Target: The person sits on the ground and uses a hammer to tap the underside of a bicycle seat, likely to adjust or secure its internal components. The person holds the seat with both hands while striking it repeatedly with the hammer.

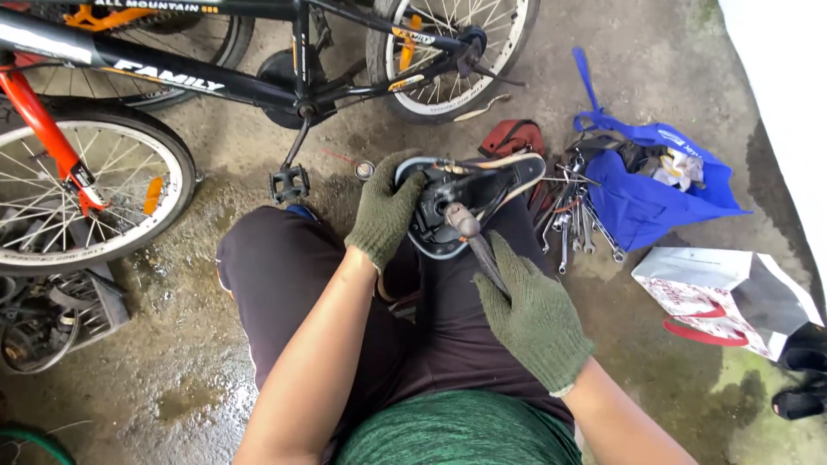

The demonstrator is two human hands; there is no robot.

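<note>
Bikes [129, 77]: we see them at ten o'clock, on the wet floor [172, 362].
Left hand [385, 211]: our gloved fingers curl round the saddle [482, 194] edge, at twelve o'clock over our knees.
Saddle: upside down; we judge it stiff, light, best gripped by the rim.
Right hand [534, 319]: closed round a hammer [474, 241], head on the saddle clamp.
Blue bag [655, 189]: two o'clock, open, holding rags; spanners [573, 220] lie beside it.

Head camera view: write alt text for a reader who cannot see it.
A squatting person in green gloves steadies an upturned bicycle saddle with the left hand while the right hand holds a hammer against its underside. Spanners, a blue bag and a black bicycle lie around on wet concrete.
</note>
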